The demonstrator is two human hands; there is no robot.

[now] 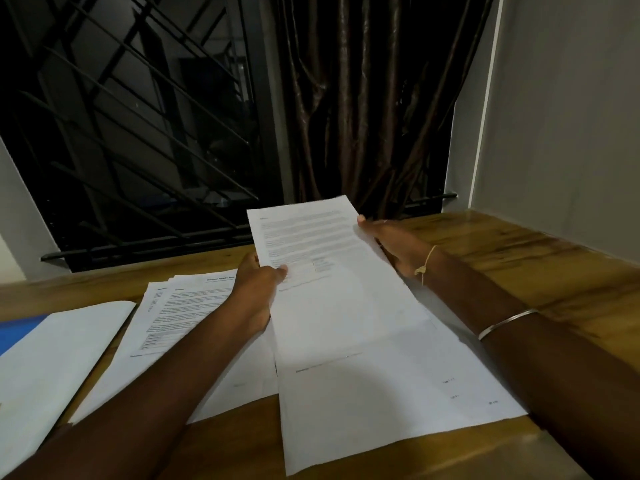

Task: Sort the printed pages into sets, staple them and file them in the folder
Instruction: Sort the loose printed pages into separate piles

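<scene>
The plain white sheets (398,410) lay flat nearest the person, their near corner close to the front edge of the brown wooden surface (519,271). Bare wood stayed open to the right of them and beyond the right forearm, which wore a thin metal bangle (505,323).

Above these sheets the white printed page (329,271) was held up off the surface. Its long axis ran from near to far and leaned slightly left, with its headed end pointing away toward the window. The left hand (256,289) pinched its left edge, thumb on top and fingers hidden beneath. The right hand (394,247), with a pale thread bracelet (427,261) at the wrist, gripped the right edge near the far corner, thumb on the face and fingers behind.

Left of the left forearm a fanned stack of printed pages (180,313) lay flat and partly covered by it. Further left lay a blank white sheet (52,358) over a blue folder (17,330), cut off by the frame.

At the far edge of the surface stood a dark barred window grille (121,133), a brown glossy curtain (363,98) and a white wall (571,116) closing the right side.
</scene>
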